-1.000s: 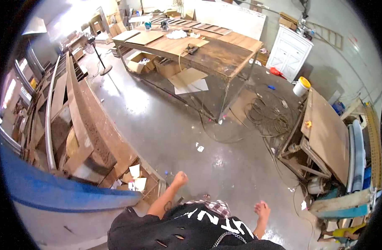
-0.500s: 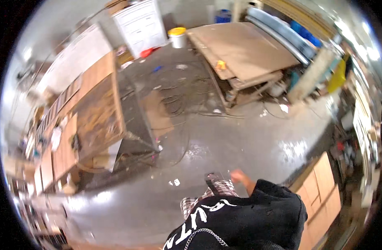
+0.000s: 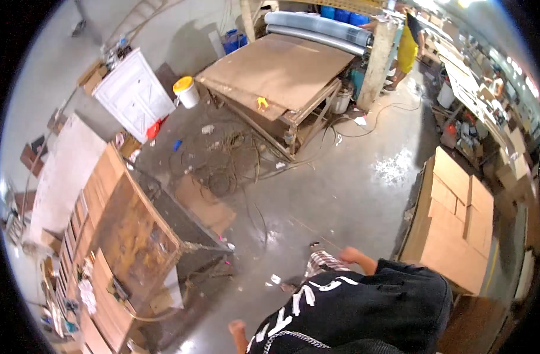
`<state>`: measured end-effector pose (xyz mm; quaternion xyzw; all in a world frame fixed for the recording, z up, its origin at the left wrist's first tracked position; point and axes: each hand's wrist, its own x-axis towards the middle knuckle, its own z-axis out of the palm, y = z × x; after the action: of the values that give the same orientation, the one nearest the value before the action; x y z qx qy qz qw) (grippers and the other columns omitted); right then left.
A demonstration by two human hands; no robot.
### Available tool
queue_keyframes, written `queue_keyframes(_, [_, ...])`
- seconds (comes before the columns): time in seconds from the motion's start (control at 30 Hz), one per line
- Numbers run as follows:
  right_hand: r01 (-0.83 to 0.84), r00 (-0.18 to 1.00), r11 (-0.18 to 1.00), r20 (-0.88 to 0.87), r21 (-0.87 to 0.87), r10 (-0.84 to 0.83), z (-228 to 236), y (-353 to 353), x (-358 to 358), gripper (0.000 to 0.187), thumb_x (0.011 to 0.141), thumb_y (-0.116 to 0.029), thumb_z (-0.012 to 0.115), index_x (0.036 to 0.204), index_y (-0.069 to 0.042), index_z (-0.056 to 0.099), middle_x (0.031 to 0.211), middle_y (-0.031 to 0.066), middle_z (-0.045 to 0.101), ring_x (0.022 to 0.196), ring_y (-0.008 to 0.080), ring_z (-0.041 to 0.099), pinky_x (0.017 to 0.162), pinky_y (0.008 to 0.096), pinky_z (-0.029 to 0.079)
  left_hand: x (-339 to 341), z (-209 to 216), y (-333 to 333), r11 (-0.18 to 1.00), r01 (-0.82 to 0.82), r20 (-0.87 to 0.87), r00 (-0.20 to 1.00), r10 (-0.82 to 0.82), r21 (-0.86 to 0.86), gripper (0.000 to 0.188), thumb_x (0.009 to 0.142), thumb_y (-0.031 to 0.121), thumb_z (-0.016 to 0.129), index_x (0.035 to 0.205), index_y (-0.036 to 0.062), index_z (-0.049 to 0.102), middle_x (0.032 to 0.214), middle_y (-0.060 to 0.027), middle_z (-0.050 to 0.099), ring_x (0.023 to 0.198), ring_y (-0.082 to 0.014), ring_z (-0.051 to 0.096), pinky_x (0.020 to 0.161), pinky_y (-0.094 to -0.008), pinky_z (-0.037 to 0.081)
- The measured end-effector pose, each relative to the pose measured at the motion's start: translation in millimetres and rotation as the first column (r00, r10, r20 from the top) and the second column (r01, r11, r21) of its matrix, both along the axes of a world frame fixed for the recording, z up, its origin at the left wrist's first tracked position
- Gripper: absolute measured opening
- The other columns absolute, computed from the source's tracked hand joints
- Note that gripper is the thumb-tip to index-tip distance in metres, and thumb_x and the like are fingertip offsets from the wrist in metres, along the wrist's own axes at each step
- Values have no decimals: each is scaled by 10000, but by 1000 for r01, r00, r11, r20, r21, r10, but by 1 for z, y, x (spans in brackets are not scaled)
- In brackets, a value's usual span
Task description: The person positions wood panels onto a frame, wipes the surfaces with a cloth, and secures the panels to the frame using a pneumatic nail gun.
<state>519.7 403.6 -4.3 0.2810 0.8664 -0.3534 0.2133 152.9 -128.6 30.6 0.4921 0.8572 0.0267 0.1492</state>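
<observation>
My right hand (image 3: pixel 352 255) hangs in front of my body, over the grey floor. Its fingers look curled in, and no object shows in it. My left hand (image 3: pixel 237 328) is low by my left side, also curled, with nothing visible in it. Below and between them are my black shirt (image 3: pixel 364 301) and checkered trousers (image 3: pixel 326 261). Neither hand touches anything. The nearest thing to my left hand is a worktable (image 3: pixel 134 230) with a stained brown top and wood panels.
Ahead stands a low table (image 3: pixel 282 74) with a brown board top and rolls of clear film (image 3: pixel 317 29) behind. Hoses (image 3: pixel 223 171) tangle on the floor. To the right is a stack of wood panels (image 3: pixel 453 230). A white bucket (image 3: pixel 186 93) and a person in yellow (image 3: pixel 408 50) are farther off.
My view has turned to the right and I have moved in the aisle. The panel stack and the other person now show more fully. My left hand has come into view.
</observation>
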Motion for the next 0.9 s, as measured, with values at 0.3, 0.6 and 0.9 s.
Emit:
queue_keyframes(0.3, [319, 855, 946, 412, 61, -315, -17, 20, 170, 150, 752, -279, 651, 758, -129, 661, 672, 48, 626, 547, 237, 577, 482, 372, 424, -39, -29, 403, 937, -347, 575, 762, 297, -25, 266, 793, 258, 579, 860, 10, 648, 903, -189, 667, 875, -335, 647, 756, -414, 500])
queue_keyframes(0.6, [398, 915, 896, -24, 199, -402, -100, 349, 58, 47, 702, -149, 611, 680, -130, 648, 693, 16, 658, 613, 181, 619, 503, 364, 449, -135, -76, 576, 859, -289, 415, 781, 467, -423, 196, 761, 188, 624, 863, 50, 718, 752, -152, 685, 716, -284, 672, 652, -410, 502])
queue_keyframes(0.9, [587, 129, -3, 98, -809, -987, 18, 723, -109, 325, 908, -239, 546, 1149, -22, 565, 908, 125, 650, 818, 247, 649, 677, 373, 526, -139, -81, 747, 694, -591, 574, 423, 701, -412, 235, 788, 167, 580, 601, 26, 605, 549, -117, 576, 495, -249, 570, 470, -391, 434])
